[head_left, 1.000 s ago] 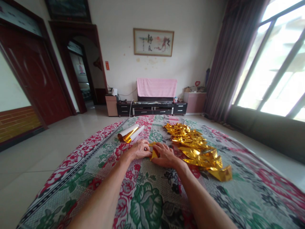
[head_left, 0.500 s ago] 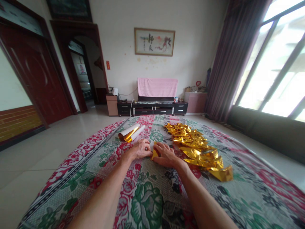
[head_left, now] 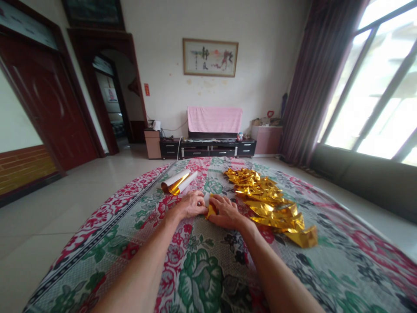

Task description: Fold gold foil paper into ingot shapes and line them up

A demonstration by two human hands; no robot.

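A small piece of gold foil paper with a white back lies partly folded on the tablecloth between my hands. My left hand pinches its left side, fingers curled. From the right, my right hand grips the same piece, with its fingers over the gold side. Parts of the paper are hidden under both hands. Beyond my left hand lie curled gold foil sheets, white backs outward. Right of my right hand runs a long overlapping row of folded gold foil pieces.
The round table wears a floral tablecloth in red, green and grey. Past its far edge stand a low black TV cabinet and a pink cloth over a screen. A curtain hangs by the window at right.
Both hands stay on the foil paper in nearly the same place, with at most a slight finger shift. The whole view has drifted a little.
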